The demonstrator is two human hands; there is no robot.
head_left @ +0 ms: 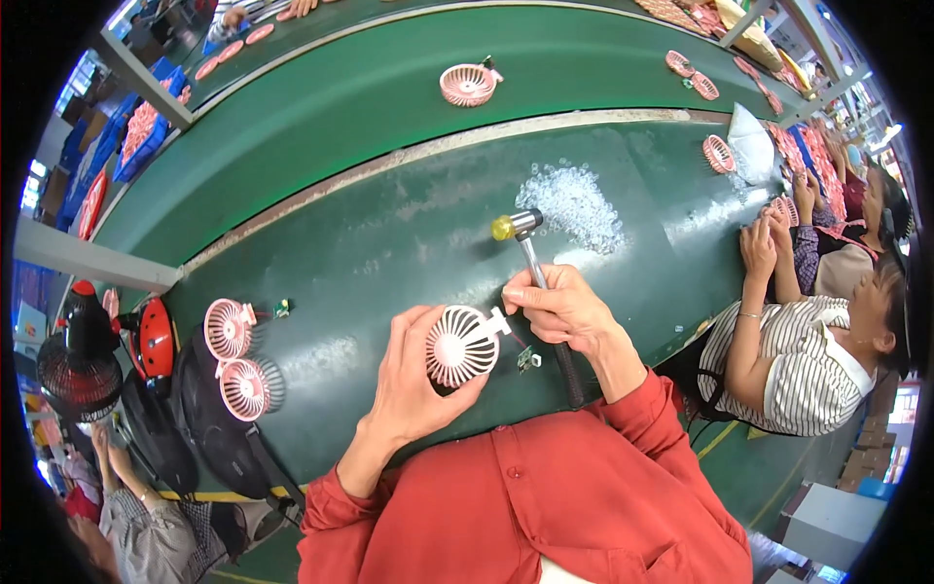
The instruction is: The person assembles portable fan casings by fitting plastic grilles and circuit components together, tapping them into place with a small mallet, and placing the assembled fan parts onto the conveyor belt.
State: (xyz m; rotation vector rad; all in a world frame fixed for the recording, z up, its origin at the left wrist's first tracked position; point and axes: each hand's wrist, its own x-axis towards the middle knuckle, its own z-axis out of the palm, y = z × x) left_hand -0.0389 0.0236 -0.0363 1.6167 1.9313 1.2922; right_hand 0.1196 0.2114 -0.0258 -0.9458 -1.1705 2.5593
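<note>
Head view: pink fan [460,346], small hammer [530,255].

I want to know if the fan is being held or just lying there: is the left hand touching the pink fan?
Touching. The head view shows the left hand wrapped around the pink fan, fingers curled under its rim.

A pink fan head [459,346] of smooth, slightly glossy plastic is held in the left hand [413,384]. A small hammer [530,255] with a shiny metal shaft, a translucent yellow plastic face and a matt black grip is gripped by the right hand [564,311]. The green table [389,243] is seen as worn and scuffed, the clear beads [574,204] as glossy plastic
</note>
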